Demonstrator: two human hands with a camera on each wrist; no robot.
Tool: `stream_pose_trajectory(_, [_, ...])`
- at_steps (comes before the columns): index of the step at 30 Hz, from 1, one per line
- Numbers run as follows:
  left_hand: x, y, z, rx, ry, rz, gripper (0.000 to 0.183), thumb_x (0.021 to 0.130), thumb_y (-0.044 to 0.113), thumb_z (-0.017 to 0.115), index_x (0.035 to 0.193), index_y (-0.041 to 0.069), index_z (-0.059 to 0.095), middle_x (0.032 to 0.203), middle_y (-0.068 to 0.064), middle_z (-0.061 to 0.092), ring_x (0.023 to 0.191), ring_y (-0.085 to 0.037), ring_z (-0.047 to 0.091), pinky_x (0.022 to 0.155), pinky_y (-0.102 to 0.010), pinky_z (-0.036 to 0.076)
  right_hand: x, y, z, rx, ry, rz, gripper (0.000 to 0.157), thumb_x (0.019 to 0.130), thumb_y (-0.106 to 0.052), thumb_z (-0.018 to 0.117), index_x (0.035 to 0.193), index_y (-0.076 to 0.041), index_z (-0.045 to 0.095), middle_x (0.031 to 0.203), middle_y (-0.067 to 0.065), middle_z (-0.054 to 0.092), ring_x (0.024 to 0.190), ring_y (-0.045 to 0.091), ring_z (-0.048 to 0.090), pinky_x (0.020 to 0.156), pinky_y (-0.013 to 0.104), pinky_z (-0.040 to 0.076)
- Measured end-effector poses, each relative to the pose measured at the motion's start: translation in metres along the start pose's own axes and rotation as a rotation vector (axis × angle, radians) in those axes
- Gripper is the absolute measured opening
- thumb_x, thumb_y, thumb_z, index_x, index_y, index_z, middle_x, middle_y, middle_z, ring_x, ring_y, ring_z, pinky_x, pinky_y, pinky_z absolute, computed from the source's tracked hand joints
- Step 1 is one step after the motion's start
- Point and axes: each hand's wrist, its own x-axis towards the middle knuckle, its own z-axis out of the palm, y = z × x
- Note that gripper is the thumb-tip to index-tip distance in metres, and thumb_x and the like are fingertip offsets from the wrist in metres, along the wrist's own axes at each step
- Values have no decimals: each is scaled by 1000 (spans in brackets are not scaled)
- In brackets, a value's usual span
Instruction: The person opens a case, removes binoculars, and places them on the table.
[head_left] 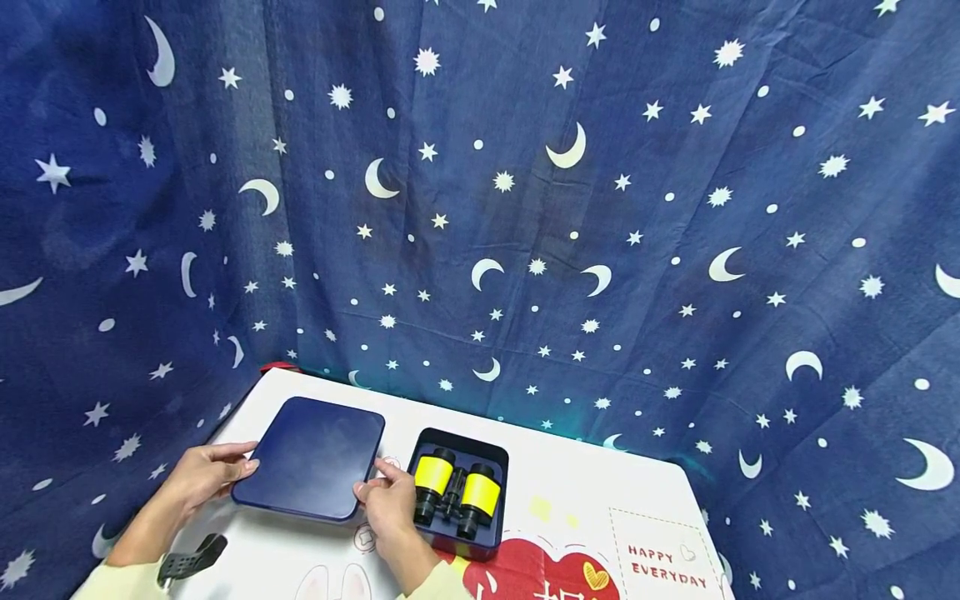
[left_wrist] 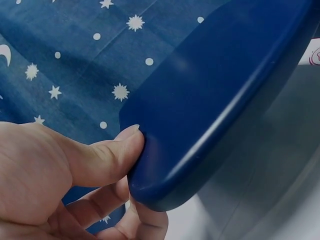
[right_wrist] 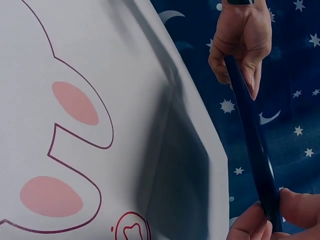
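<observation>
A dark blue box lid (head_left: 311, 458) with rounded corners is held between both hands above the left part of the table. My left hand (head_left: 206, 475) pinches its left edge, thumb on top and fingers beneath, as the left wrist view shows on the lid (left_wrist: 210, 100). On the opposite edge my right hand (head_left: 392, 504) pinches it between thumb and fingers. In the right wrist view the lid (right_wrist: 252, 135) appears edge-on, raised off the table with a shadow below. Just right of the right hand stands the open blue box (head_left: 501, 492), with yellow-and-black binoculars (head_left: 478, 493) lying inside.
The white table cover (head_left: 562, 467) carries printed drawings, a red heart (head_left: 517, 571) and lettering. A blue curtain (head_left: 480, 208) with moons and stars hangs behind and at both sides. A dark band (head_left: 191, 560) is on the left wrist.
</observation>
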Motion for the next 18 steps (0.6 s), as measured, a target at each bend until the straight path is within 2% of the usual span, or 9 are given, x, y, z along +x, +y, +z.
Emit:
stream_pose_trajectory(9, [3,-5,-3,10,15,9,58,93,14,78,141,-9,54,87,15,65,75,-1,60,65,-25,53,1,3,6,-14,-5,7,55,76,17,72,130,6,68,74,-2,52,66,11,55,67,28,61])
stream_pose_trajectory(18, [8,-10,-3,47,26,0,59,92,19,80,139,-7,58,91,13,69,78,-1,61,66,-25,54,2,6,9,-6,-12,8,56,75,19,70,130,8,67,73,-2,54,66,11,56,66,27,61])
